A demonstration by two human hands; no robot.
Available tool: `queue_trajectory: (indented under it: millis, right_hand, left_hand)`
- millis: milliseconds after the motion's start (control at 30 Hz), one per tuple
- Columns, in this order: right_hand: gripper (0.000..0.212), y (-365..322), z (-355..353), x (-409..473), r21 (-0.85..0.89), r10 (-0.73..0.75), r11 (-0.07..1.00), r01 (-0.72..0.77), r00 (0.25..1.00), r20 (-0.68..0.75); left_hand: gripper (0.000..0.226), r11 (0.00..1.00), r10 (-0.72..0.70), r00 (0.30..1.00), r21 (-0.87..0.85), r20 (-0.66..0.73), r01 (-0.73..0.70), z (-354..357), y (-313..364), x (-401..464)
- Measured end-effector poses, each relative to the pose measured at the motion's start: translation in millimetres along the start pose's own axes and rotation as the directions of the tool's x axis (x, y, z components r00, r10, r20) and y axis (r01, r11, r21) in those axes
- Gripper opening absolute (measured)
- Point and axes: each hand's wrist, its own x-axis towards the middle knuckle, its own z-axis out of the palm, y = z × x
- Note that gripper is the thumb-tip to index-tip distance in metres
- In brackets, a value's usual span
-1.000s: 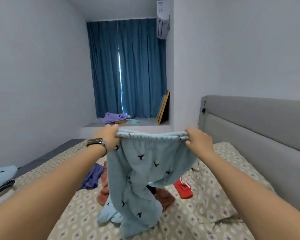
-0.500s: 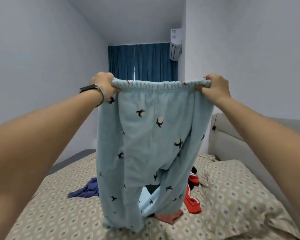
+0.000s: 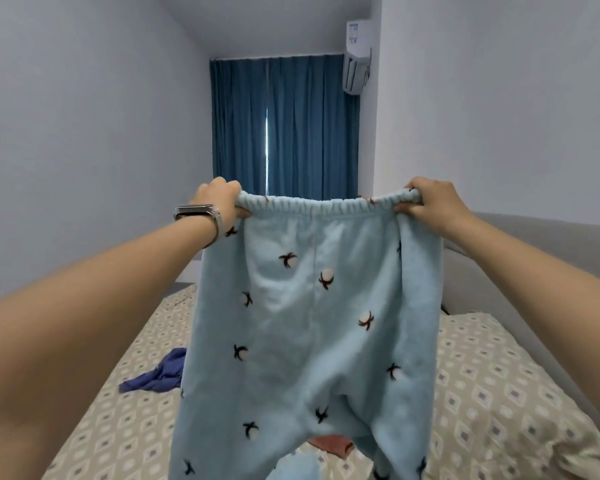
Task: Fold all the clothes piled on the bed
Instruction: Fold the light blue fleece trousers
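Trousers (image 3: 309,327): light blue fleece with small cotton-flower prints, held up in the centre of the frame, legs hanging toward the bed (image 3: 125,431) at the bottom edge.
Left hand (image 3: 219,202): closed on the left end of the waistband, a watch on the wrist.
Right hand (image 3: 430,202): closed on the right end, the elastic stretched between the two.
Handling: probably soft, light and limp; the fluffy pile should grip, not slide.
Where to hold: the waistband corners look firmest.
Others waiting: a dark blue garment (image 3: 156,375) at lower left; a reddish piece (image 3: 331,443) peeking out between the legs.
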Motion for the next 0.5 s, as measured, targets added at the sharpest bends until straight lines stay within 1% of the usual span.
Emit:
queue_trajectory:
  millis: [67,133,200,267,367,433,500]
  right_hand:
    - [0.032,21,22,13,-0.028,0.039,0.999,-0.038,0.999,0.032]
    - [0.032,44,48,25,-0.086,0.079,0.994,-0.070,0.991,0.107]
    - [0.035,69,80,35,-0.166,0.129,0.981,-0.098,0.974,0.188]
    - [0.034,97,120,44,-0.201,0.170,0.972,-0.124,0.958,0.232]
    - [0.031,143,191,52,-0.199,0.228,0.964,-0.175,0.930,0.287]
    - [0.030,173,239,56,-0.162,0.270,0.960,-0.227,0.901,0.340]
    - [0.029,198,279,67,-0.134,0.311,0.950,-0.281,0.880,0.358]
  left_hand:
    - [0.033,1.000,0.011,0.999,-0.017,0.053,-0.011,29,2,17]
    - [0.031,0.999,0.031,0.990,-0.016,0.141,-0.029,61,4,34]
    - [0.029,0.999,0.032,0.970,-0.020,0.240,-0.028,100,6,51]
    - [0.029,1.000,0.030,0.948,-0.016,0.317,-0.027,148,6,69]
    - [0.030,0.999,0.032,0.930,-0.037,0.365,-0.020,237,3,94]
    - [0.030,0.999,0.010,0.917,-0.045,0.399,0.008,292,3,108]
    - [0.030,0.999,-0.005,0.912,-0.045,0.411,0.026,336,4,131]
